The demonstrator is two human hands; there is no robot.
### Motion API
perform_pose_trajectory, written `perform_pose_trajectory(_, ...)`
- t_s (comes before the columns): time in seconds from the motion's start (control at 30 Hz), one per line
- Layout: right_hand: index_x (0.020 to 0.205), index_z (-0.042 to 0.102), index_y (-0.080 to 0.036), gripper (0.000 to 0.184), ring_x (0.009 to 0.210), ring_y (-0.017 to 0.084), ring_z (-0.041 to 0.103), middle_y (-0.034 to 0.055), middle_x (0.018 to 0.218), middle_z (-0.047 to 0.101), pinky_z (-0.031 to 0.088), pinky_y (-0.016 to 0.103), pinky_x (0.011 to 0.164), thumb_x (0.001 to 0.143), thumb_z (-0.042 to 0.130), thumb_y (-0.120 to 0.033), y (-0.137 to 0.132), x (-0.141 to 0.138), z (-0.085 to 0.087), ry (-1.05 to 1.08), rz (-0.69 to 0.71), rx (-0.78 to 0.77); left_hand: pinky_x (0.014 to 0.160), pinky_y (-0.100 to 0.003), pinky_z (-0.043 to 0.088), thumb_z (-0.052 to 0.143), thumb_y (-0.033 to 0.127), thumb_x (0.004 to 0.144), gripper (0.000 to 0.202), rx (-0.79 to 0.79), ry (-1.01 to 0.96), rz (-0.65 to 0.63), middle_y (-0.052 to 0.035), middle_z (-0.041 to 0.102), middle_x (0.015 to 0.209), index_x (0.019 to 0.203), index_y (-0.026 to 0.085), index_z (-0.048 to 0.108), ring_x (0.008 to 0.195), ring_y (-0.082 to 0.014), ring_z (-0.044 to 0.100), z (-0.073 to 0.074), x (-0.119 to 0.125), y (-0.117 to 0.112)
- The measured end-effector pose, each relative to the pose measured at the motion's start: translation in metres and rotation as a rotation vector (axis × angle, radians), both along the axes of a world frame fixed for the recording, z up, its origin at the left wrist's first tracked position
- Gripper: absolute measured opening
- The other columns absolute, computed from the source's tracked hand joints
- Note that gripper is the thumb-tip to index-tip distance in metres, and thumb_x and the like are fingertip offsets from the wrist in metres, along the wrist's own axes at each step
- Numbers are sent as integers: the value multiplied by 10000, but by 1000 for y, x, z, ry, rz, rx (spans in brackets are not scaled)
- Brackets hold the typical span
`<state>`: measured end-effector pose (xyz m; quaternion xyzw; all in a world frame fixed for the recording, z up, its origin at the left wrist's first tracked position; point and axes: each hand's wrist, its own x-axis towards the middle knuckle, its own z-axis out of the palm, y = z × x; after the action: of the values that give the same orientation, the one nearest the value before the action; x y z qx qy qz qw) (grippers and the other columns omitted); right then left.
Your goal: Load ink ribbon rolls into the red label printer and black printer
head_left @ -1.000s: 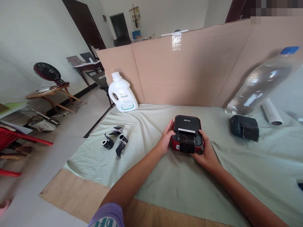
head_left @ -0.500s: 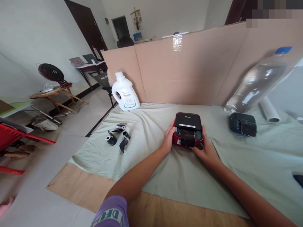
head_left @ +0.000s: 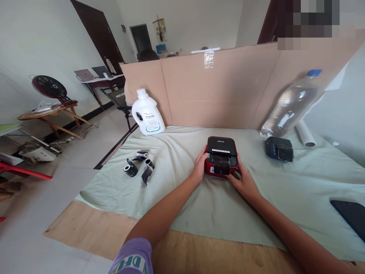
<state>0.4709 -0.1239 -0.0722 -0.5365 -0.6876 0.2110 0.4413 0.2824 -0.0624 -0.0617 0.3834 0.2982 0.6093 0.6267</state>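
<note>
While the red-and-black device [head_left: 221,144] is held between both hands near the middle of the cloth, its left side is gripped by the left hand [head_left: 200,165] and its right side by the right hand [head_left: 245,183], the fingers of each being partly curled against the casing and the right thumb being set at the near corner. Whether its base is lifted or rests on the cloth cannot be told. A steady hold is probably best had by pressing evenly from both sides, with the device turned level and the thumbs placed clear of the dark strip [head_left: 221,166] that hangs from its front. Pale green cloth [head_left: 194,220] is spread, wrinkled, over a wooden board [head_left: 91,222], whose near edge is left bare. Three small black rolls [head_left: 130,169] are scattered to the left; a dark device [head_left: 278,149] is placed to the right, near a leaning clear bottle [head_left: 293,102] and a white tube [head_left: 305,133]. The far edge is bordered by a cardboard panel [head_left: 211,95], before which a white jug [head_left: 146,116] is stood. Beyond, on the left, a round black fan [head_left: 51,88] is seen on a small wooden table [head_left: 51,112].
</note>
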Motion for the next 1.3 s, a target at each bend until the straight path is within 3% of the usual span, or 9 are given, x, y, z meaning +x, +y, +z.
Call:
perform_pose_trajectory(0.17, 1634, 107, -278, 936, 1253, 321, 625, 138, 1551, 468, 493, 534, 1080, 894, 655, -442, -2, -4, 6, 38, 11, -9, 1171, -406, 377, 621, 247, 755, 599, -106, 9, 13, -12, 658, 1369, 1354, 240, 630, 1350, -269, 536, 9, -2, 1)
perform_pose_trajectory(0.43, 1633, 108, -287, 926, 1370, 330, 520, 123, 1605, 392, 489, 526, 1088, 901, 633, -501, 1, -3, 3, 31, 12, 7, 1182, -395, 356, 637, 298, 777, 591, -73, -20, -16, -18, 625, 1414, 1365, 235, 625, 1375, -266, 510, 8, -2, -1)
perform_pose_trajectory(0.57, 1619, 188, -317, 755, 1482, 303, 366, 81, 1642, 335, 386, 540, 1169, 967, 512, -516, 2, 10, -3, -23, 26, 69, 1175, -390, 364, 631, 316, 810, 580, -43, -23, -38, -18, 619, 1421, 1384, 236, 609, 1375, -258, 511, 6, -2, -3)
perform_pose_trajectory(0.67, 1609, 226, -336, 654, 1494, 282, 344, 49, 1647, 330, 304, 557, 1210, 1007, 417, -507, -3, 22, -1, -104, 69, 88, 1172, -386, 365, 622, 316, 825, 603, -55, -16, -29, -24, 644, 1389, 1418, 217, 577, 1342, -253, 540, 6, -3, -2)
perform_pose_trajectory(0.83, 1454, 541, -310, 514, 1302, 265, 557, 53, 1408, 631, 421, 514, 1127, 1035, 302, -487, 10, 33, 39, -201, 23, 78, 1173, -378, 365, 627, 314, 828, 585, -65, -12, -28, -26, 646, 1387, 1404, 221, 592, 1346, -252, 537, 6, -3, -3)
perform_pose_trajectory(0.93, 1262, 709, -255, 448, 1079, 278, 669, 92, 1161, 751, 517, 459, 987, 1007, 383, -427, 46, 30, 76, -374, 33, 40, 1184, -386, 354, 647, 330, 822, 561, -69, -9, -19, -29, 618, 1422, 1374, 230, 622, 1370, -262, 516, 7, -3, -4)
perform_pose_trajectory(1.03, 1161, 760, -226, 362, 989, 271, 703, 91, 1102, 770, 530, 407, 920, 934, 484, -276, 90, 14, 103, -664, 176, -86, 1192, -402, 345, 656, 349, 824, 556, -58, -9, -1, -40, 611, 1429, 1365, 222, 630, 1382, -270, 505, 5, -3, -5)
perform_pose_trajectory(1.17, 989, 795, -207, 263, 937, 274, 723, 79, 996, 789, 533, 351, 812, 805, 608, -184, 132, -21, 112, -989, 386, -360, 1201, -399, 334, 653, 352, 838, 532, -11, -2, -1, -40, 611, 1430, 1354, 222, 643, 1384, -266, 503, 2, -4, -3)
perform_pose_trajectory(1.3, 663, 737, -163, 62, 652, 268, 694, 85, 661, 723, 515, 344, 624, 661, 686, -129, 145, -44, 109, -1100, 386, -466, 1196, -397, 345, 656, 340, 833, 535, -28, 4, 1, -35, 632, 1404, 1357, 233, 643, 1378, -268, 510, 0, -4, 0)
